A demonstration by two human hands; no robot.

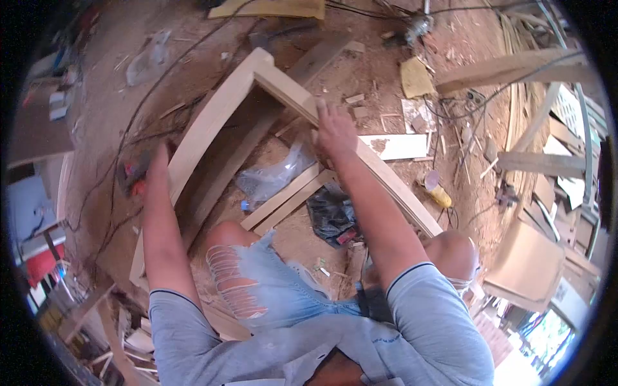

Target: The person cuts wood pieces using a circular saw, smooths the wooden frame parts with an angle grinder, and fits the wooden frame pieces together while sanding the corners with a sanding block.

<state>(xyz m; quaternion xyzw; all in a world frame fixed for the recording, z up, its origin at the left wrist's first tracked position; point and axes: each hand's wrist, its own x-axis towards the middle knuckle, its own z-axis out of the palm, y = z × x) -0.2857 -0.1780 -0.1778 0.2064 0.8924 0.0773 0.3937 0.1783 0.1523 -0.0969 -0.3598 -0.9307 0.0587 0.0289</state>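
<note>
A pale wooden frame with a rounded corner at its far end lies across in front of me, its two long sides spreading toward my body. My right hand is closed over the right-hand rail, fingers wrapped on its top. At the outer side of the left rail, my left hand is around a dark and red tool. Blur hides that tool's exact kind and most of the left fingers. Beneath the frame runs a darker plank.
Between the rails lie a clear plastic bag, narrow wooden strips and a black plastic bag. Cables cross the dusty ground. To the right are a yellow tool, a white board and timber beams.
</note>
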